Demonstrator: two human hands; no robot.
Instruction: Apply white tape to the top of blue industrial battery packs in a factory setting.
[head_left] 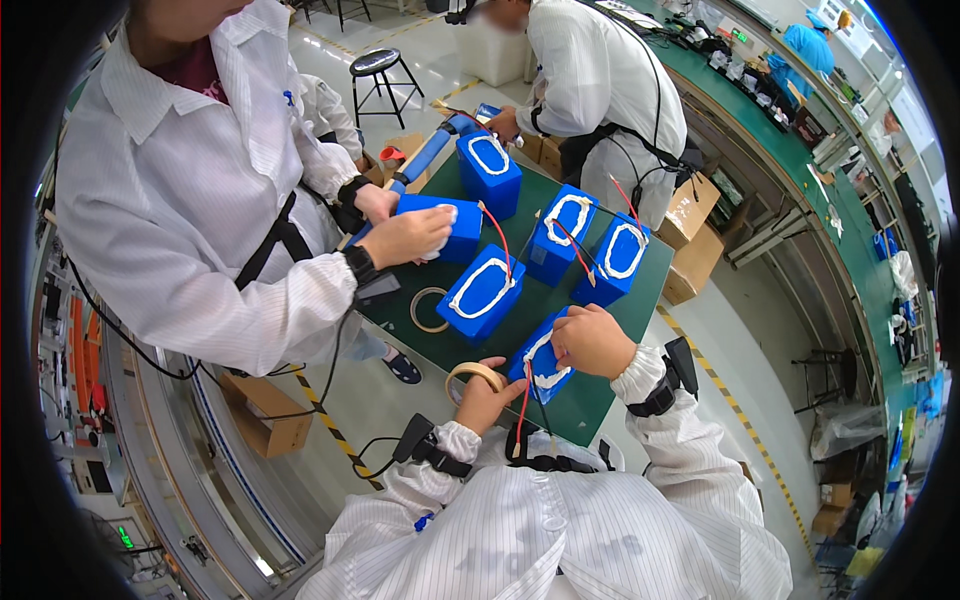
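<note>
A blue wrapped battery pack point(541, 362) stands at the near edge of the green table, a white bead ringing its top face. Red and black wires hang from it toward me. My left hand point(484, 404) grips a roll of tan masking tape point(453, 384), its fingertips close against the pack's near left side. Over the pack's right side, my right hand point(596, 341) is closed, fingertips pressed together at the white bead. Whatever those fingers hold is hidden. Just beyond sits another blue pack point(484, 302) with a similar white ring.
More ringed blue packs point(562, 236) stand on the green table point(640, 290), with another tape roll point(429, 310) left. A co-worker's hands point(405, 237) hold a blue pack and something white. Another person point(610, 90) works at the far end. Cardboard boxes point(693, 262) and a stool point(376, 64) stand around.
</note>
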